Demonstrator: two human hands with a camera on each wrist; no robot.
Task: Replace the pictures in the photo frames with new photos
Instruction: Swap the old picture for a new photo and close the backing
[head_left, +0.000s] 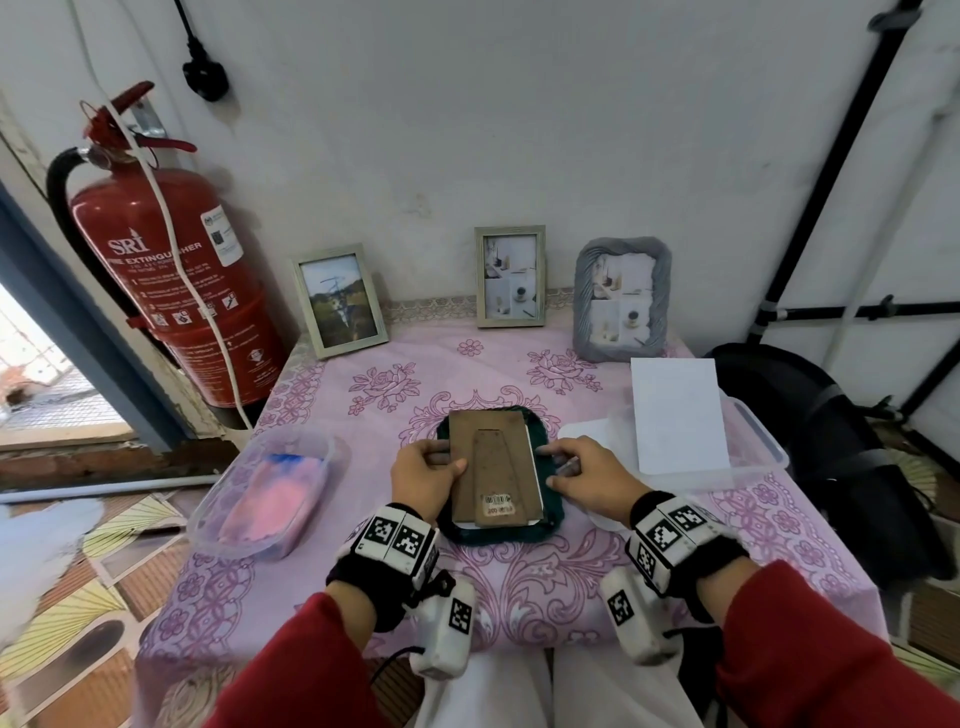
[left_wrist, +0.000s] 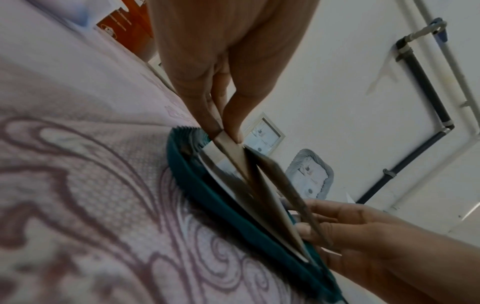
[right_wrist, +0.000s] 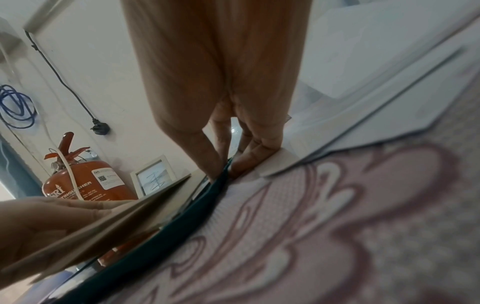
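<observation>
So the job looks only partly done. Behind the green frame, three frames stand by the wall: the left frame, the middle frame and the grey frame. The green frame lies face down, its long side pointing away from the person toward the wall. The left hand pinches the brown backing board at its left edge. The right hand curls its fingers at the right edge. White paper lies right of it.

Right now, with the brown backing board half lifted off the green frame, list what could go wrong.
1. The left hand pinches only the backing board's edge; it could slip back down.
2. The white sheet under the board may catch and crease.
3. The face-down green frame could slide on the tablecloth, though the right hand steadies it.
</observation>
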